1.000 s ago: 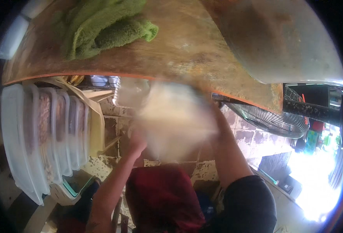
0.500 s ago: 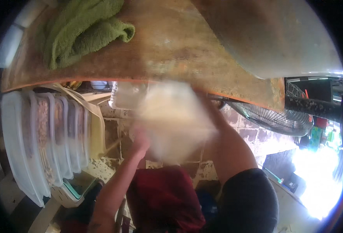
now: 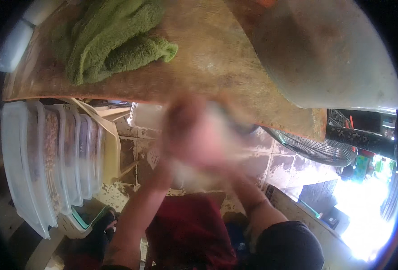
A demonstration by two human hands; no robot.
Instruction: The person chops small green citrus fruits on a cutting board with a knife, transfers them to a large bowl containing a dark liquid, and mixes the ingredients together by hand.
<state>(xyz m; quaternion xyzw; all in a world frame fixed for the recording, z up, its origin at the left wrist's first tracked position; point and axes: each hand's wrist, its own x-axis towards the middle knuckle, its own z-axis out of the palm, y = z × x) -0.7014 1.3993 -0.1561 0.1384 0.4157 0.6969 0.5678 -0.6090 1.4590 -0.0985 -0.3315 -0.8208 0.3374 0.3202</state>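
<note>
Bkgd: cramped work area, worn patchy-tiled floor (image 3: 257, 168) below, bright glare at far R, brown wooden tabletop with an orange edge (image 3: 208, 67) across the top. Far L, tall stack of clear plastic tubs with brownish contents (image 3: 57, 157), prob. piled to save floor space; beige hard-edged stand (image 3: 111, 155) just beside it. Crumpled green terry towel (image 3: 118, 49) lies on the tabletop's L part, prob. left there for quick wiping.

Ctr: bare left hand (image 3: 181, 123) and bare right hand (image 3: 208, 146) are together, overlapping in view, near the table edge and above the dark red cloth over the lap (image 3: 190, 229). Blurred cream-white thing (image 3: 193, 179) shows under/around them; prob. kept close in to the body for control. Too blurred to ID it or tell if fingers are closed on it.

R: black wire fan cage (image 3: 320, 146) beyond the table edge, maybe there for airflow; above it, large greyish smooth curved-edged piece (image 3: 329, 58) on the tabletop.

Vs. half a sec ago: hands were apart, one each side of the wide pale blur; now they've met over it and far less of it shows. Towel sits further R in view, prob. head mvmt.
</note>
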